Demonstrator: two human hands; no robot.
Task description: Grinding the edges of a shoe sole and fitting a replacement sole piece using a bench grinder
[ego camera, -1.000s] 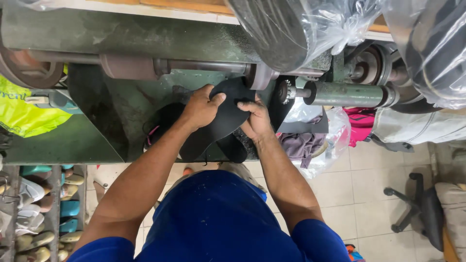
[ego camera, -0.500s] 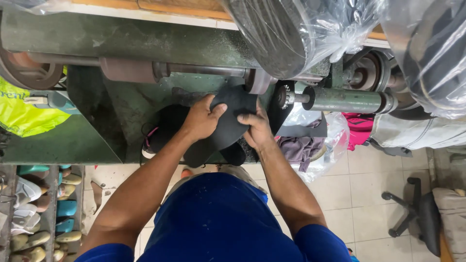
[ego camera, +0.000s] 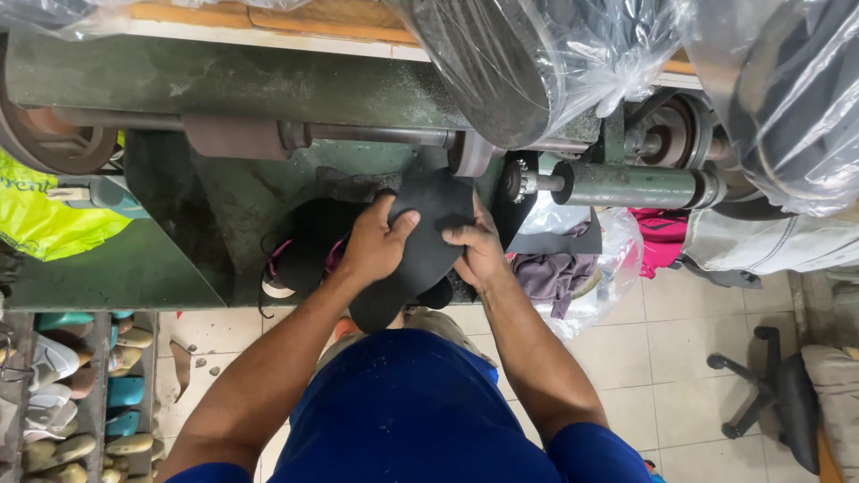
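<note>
1. Both hands grip a black rubber sole (ego camera: 429,237): left hand (ego camera: 374,246) with fingers spread on top, right hand (ego camera: 476,249) pinching its right edge. It's flat, matte, shoe-shaped.
2. Its top end sits up against the small wheel (ego camera: 470,154) on the green machine (ego camera: 224,85) (can't see actual contact).
3. Plastic-wrapped wheels (ego camera: 537,63) crowd overhead; there's open tiled floor (ego camera: 680,358) to the right.

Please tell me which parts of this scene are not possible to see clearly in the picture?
- Head view: where the black sole meets the machine's wheel is hidden by the sole itself.
- The underside of the sole is covered by the left hand and right hand.
- What the plastic bags contain is blurred by plastic and cut off by the top edge.
- The shoes on the rack are too small to tell apart.
</note>
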